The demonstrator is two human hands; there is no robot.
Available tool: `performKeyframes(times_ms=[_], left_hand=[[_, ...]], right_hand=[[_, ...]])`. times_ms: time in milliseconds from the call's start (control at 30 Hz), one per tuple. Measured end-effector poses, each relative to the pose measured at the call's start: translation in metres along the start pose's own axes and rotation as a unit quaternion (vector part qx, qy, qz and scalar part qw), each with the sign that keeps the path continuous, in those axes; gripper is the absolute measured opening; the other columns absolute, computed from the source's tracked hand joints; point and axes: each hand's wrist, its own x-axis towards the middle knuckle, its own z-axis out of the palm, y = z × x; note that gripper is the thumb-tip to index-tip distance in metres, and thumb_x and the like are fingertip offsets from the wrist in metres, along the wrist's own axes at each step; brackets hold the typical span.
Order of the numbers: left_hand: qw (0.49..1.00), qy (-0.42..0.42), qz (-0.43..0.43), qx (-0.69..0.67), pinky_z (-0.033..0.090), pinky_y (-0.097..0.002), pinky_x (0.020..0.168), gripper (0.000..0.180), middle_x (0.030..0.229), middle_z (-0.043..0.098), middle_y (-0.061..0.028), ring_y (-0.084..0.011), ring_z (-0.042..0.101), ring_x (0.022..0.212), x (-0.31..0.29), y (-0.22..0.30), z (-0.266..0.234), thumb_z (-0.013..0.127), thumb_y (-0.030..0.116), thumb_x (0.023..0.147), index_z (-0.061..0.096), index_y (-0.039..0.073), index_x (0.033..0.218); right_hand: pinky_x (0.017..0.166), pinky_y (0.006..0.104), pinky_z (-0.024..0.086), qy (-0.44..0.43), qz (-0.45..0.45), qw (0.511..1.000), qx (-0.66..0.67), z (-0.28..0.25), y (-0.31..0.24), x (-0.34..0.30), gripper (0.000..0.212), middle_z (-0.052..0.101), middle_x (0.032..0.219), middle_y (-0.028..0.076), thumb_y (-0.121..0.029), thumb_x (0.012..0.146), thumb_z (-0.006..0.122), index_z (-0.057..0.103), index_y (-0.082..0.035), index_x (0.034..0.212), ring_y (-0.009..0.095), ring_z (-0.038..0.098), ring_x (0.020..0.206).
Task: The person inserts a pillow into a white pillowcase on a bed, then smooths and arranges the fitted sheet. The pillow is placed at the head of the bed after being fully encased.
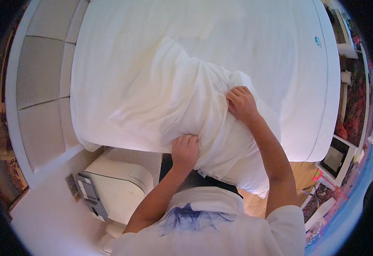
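A rumpled white pillowcase (pixel 169 85) lies across the near side of the bed, its far left part flat and loose. Its near right part bulges over a plump, pillow-like bulk (pixel 237 158) that hangs past the mattress edge toward my body. My left hand (pixel 185 151) is closed on the cloth at the near edge, fingers curled into the folds. Farther right and higher, my right hand (pixel 241 103) pinches a gathered fold of the same cloth. The fingertips of both hands are partly hidden in fabric. A small blue-and-white tag (pixel 201 173) shows below my left hand.
The white-sheeted bed (pixel 276 47) fills the middle, with a padded grey headboard (pixel 41 68) on the left. A rounded white bedside cabinet (pixel 118 183) stands near left, beside a wall panel of sockets (pixel 90 192). At right are a dark-fronted appliance (pixel 336 155) and a patterned carpet (pixel 357 102).
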Motion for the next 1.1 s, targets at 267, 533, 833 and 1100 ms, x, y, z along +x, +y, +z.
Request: performKeyframes(times_ms=[267,533,833,1100], left_hand=[[0.948,-0.214,-0.06,-0.23,0.04,-0.045,0.074,0.016,0.085,0.051,-0.0204,-0.0394,0.05,0.081,-0.038,0.034,0.004,0.054,0.011,0.079,0.049,0.0,0.09],[0.984,-0.142,-0.109,0.004,0.042,-0.0421,0.081,0.034,0.103,0.05,-0.0187,-0.0382,0.048,0.097,-0.041,0.044,0.0,0.06,0.024,0.077,0.049,0.001,0.1],[0.807,0.115,-0.358,-0.456,0.042,-0.0302,0.083,0.03,0.1,0.058,-0.014,-0.0219,0.055,0.094,-0.01,0.051,-0.004,0.047,0.005,0.081,0.048,-0.003,0.11],[0.76,0.236,-0.41,-0.445,0.043,-0.0256,0.059,0.035,0.083,0.056,-0.005,-0.0135,0.053,0.07,0.096,0.068,-0.091,0.044,-0.003,0.073,0.053,-0.002,0.106]], right_hand=[[0.082,0.0407,0.041,-0.046,0.209,0.976,0.04,-0.027,0.03,-0.082,0.025,0.057,0.092,0.011,-0.014,0.066,0.062,0.054,-0.006,0.088,0.03,0.053,0.091],[0.093,0.0418,0.037,-0.073,0.423,0.9,0.073,-0.005,0.088,-0.114,0.06,0.054,0.114,0.02,-0.048,0.082,0.052,0.047,-0.005,0.123,0.035,0.048,0.109],[0.062,0.0411,0.044,-0.025,0.273,0.95,0.148,0.037,0.104,-0.136,0.037,0.06,0.074,0.021,-0.033,0.084,0.047,0.059,0.002,0.076,0.03,0.057,0.065],[0.059,0.0317,0.04,0.31,0.49,0.644,0.499,-0.107,-0.01,-0.034,0.027,0.052,0.065,0.004,-0.024,0.081,0.046,0.054,-0.001,0.069,0.017,0.049,0.061]])
